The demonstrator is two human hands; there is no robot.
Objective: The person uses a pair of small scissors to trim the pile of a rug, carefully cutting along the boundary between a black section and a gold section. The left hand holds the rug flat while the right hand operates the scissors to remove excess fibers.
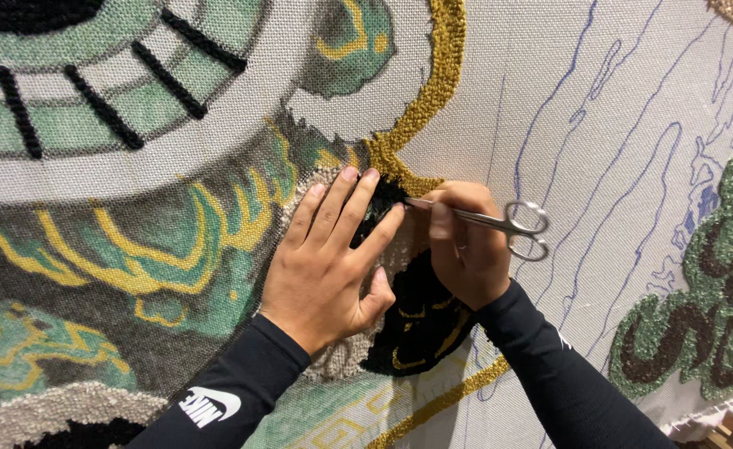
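Steel scissors (500,223) in right hand (465,249); left hand (329,258) presses tufted rug (133,249).

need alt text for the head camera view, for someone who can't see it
A person's right hand holds small silver scissors against black tufted yarn on a stretched grey rug canvas. The left hand presses flat beside it, fingers spread. Green, gold and black tufted shapes and blue drawn outlines surround them.
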